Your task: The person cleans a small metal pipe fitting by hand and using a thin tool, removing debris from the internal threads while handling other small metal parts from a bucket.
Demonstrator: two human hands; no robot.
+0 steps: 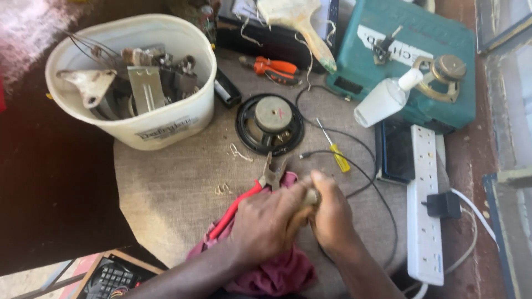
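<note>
While both hands closed round small pale object (312,196) near table's near edge, work looked midway. Object mostly hidden, possibly handle or small part; could not tell which. Left hand (266,218) gripped it from left, right hand (332,213) clamped from right. Red-handled pliers (260,185) lay under left hand on maroon cloth (277,274), unused. Yellow screwdriver (335,149) and black speaker (270,123) farther off, untouched.

Your left hand (266,221) and right hand (332,216) close together on a small pale object (311,196) over a maroon cloth (277,274), red-handled pliers (249,196) just beside them, a yellow screwdriver (334,147) near on the desk (177,182).
</note>
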